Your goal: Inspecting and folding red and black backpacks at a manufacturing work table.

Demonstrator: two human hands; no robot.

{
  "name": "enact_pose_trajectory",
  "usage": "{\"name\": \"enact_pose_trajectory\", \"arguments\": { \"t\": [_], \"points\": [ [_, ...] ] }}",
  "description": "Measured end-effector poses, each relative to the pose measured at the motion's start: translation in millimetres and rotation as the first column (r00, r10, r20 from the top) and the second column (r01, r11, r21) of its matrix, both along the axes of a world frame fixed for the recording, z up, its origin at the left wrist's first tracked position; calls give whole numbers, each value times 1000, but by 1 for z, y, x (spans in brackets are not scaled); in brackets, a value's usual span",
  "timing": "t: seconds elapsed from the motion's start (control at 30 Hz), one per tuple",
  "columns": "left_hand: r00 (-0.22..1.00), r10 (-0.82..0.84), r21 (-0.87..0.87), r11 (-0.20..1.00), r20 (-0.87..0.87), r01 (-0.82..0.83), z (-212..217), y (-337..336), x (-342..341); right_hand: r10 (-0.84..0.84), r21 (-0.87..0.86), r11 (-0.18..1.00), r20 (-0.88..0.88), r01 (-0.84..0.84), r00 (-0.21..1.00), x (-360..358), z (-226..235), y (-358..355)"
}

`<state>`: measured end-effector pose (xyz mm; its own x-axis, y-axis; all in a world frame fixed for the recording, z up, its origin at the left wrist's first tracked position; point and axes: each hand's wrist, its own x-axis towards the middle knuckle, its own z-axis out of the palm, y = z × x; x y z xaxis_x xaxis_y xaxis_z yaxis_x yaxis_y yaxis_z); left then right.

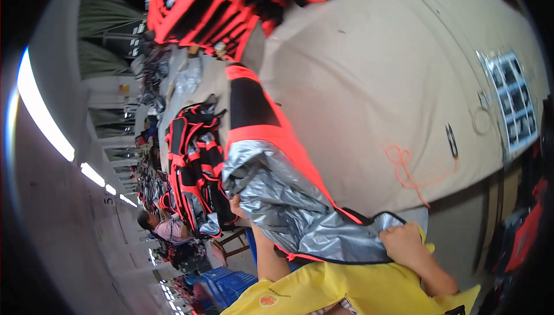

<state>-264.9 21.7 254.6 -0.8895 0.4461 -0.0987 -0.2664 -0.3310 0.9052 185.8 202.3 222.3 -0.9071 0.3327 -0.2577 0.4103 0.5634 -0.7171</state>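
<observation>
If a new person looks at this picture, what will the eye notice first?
First, the red-and-black bag with crinkled silver lining, held at centre by the left hand and right hand. Then the stack of matching bags at the top of the beige table, with an orange cord lying loose.

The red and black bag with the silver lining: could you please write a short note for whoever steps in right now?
Left hand: mostly hidden, gripping the silver lining's left edge.
Right hand: closed on the lining's rim at lower right.
The red and black bag lies partly on the tan table, its silver lining pulled out toward the yellow apron.
Similar bags are stacked at the table's far end and on the left. Thread snips and an orange cord lie to the right.
Done: the lining is exposed. Left: cannot tell.
</observation>
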Motion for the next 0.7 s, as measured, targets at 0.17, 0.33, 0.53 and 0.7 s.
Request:
{"name": "enact_pose_trajectory", "arguments": {
  "t": [0.17, 0.33, 0.53, 0.7],
  "points": [
    [993, 83, 25, 996, -84, -81, -26, -8, 2, 48, 76, 996, 46, -51, 998, 10, 7, -3],
    [955, -286, -249, 934, -84, 257, 30, 70, 38, -39, 201, 980, 178, 3, 983, 6, 3, 3],
    [364, -821, -884, 325, -441, -336, -29, 177, 122, -267, 436, 874, 66, 213, 961, -17, -49, 56],
    [299, -892, -938, 301, -340, -171, -73, 182, 176, -335, 229, 911, -82, 344, 939, -48, -8, 67]
  ]
}}
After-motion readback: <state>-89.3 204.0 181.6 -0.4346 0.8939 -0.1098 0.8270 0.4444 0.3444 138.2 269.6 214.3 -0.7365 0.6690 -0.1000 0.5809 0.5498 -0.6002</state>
